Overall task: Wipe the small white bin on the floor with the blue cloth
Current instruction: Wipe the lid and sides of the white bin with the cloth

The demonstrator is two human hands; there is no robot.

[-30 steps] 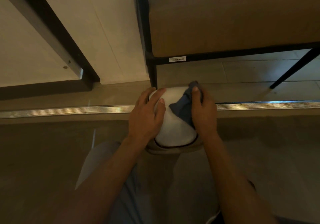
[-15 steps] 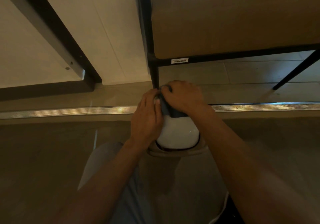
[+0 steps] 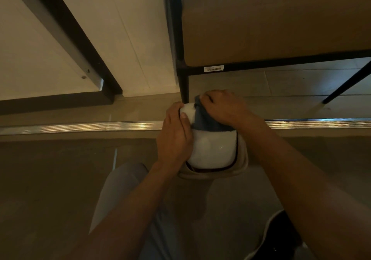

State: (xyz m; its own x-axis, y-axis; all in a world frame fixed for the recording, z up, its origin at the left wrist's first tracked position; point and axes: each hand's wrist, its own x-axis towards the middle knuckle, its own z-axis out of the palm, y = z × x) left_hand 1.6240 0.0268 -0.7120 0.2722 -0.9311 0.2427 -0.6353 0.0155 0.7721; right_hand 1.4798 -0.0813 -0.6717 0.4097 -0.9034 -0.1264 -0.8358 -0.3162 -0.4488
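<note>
The small white bin (image 3: 210, 149) stands on the floor in the middle of the view, its domed white lid facing up over a beige body. My left hand (image 3: 174, 137) grips the bin's left side, thumb on the lid. The blue cloth (image 3: 206, 121) lies bunched over the far part of the lid. My right hand (image 3: 222, 107) presses down on the cloth with curled fingers holding it; part of the cloth is hidden under that hand.
A black metal table leg (image 3: 183, 82) stands just behind the bin, under a beige table top (image 3: 271, 18). A shiny metal floor strip (image 3: 80, 127) runs left to right beneath the bin. A slanted black leg (image 3: 345, 82) is at right. My knee (image 3: 124, 189) is below.
My right hand slid with the cloth from the bin's right side up over the far top of the lid. My left hand stayed on the left side.
</note>
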